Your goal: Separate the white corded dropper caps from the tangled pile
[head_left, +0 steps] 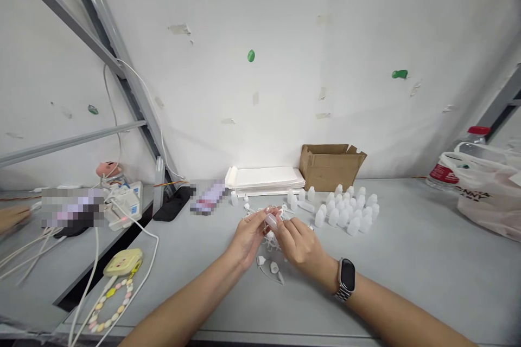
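Two forearms (185,298) are slanting over the table (280,312), left hand (245,236) and right hand (300,243) are gripping one bottle (271,221), more bottles (344,219) are standing at its three o'clock, caps (274,268) are lying at six, and a light, steady hold is probably serving best.

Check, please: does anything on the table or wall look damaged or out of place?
Yes, slightly. The cardboard box has a ragged notch in its top edge, at right, as if torn. Tape-like scraps mark the wall. One small white bottle seems to lie on its side beside the upright bottles.
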`<state>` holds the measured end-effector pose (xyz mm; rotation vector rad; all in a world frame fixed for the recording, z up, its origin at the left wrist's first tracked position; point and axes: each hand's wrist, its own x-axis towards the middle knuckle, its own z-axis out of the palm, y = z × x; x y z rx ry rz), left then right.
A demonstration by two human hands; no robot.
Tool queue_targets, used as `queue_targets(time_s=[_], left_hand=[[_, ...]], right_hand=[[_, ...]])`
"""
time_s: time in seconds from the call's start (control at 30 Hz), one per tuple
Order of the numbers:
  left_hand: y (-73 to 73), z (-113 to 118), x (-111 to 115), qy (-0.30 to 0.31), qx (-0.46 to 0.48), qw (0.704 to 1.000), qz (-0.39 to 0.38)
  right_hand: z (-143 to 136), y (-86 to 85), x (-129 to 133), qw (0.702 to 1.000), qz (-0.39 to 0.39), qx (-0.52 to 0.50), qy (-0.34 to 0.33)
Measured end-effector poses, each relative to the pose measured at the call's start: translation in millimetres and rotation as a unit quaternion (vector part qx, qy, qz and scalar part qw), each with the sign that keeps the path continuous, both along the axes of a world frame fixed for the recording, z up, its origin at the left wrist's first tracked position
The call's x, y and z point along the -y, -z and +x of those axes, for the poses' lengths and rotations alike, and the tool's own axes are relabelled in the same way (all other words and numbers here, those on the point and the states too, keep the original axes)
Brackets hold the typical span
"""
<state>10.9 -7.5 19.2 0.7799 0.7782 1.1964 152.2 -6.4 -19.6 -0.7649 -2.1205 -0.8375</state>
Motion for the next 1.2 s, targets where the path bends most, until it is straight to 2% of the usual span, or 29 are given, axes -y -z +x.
queue_targets(time_s=[0.17, 0.37, 0.47, 0.53, 0.6, 0.63, 0.7, 0.8, 0.83, 0.9, 0.97, 1.03, 1.2], left_hand=[[1.2, -1, 2, 0.001, -0.022, 1.000, -0.016], [4.3, 2, 2, 0.008, 0.001, 1.000, 0.016], [5.9, 2, 1, 0.015, 0.009, 1.000, 0.024], [7.0, 1, -1, 0.015, 0.009, 1.000, 0.021], [8.2, 0, -4, 0.017, 0.012, 1.000, 0.020], [8.8, 0, -5, 0.020, 0.013, 0.999, 0.023], [9.5, 0, -7, 0.029, 0.015, 0.999, 0.039], [8.8, -2, -10, 0.047, 0.009, 0.997, 0.062], [7.8, -3, -10, 0.055, 0.006, 0.996, 0.064], [5.0, -4, -10, 0.066, -0.002, 0.996, 0.063], [1.7, -6, -10, 0.068, -0.010, 0.996, 0.059], [-1.2, -7, -9, 0.061, -0.018, 0.996, 0.059], [-2.8, -6, -7, 0.015, -0.014, 0.998, 0.061]], right_hand=[[0, 0.0, -2, 1.000, 0.012, 0.005, 0.016], [-7, 2.7, -2, 0.999, 0.007, -0.017, 0.032], [-12, 3.0, 0, 0.996, -0.034, -0.084, 0.016], [-15, 0.9, 3, 0.982, -0.103, -0.155, -0.006], [-16, -3.4, 6, 0.944, -0.215, -0.249, -0.033], [-16, -6.3, 7, 0.908, -0.285, -0.302, -0.049], [-16, -13.3, 7, 0.799, -0.430, -0.410, -0.096], [-13, -24.0, 5, 0.602, -0.589, -0.507, -0.186], [-12, -26.8, 3, 0.552, -0.618, -0.517, -0.213], [-10, -30.4, 1, 0.488, -0.655, -0.518, -0.254], [-8, -31.4, 0, 0.458, -0.671, -0.511, -0.281], [-8, -30.5, 0, 0.451, -0.673, -0.508, -0.292], [-9, -26.3, 1, 0.487, -0.657, -0.505, -0.276]])
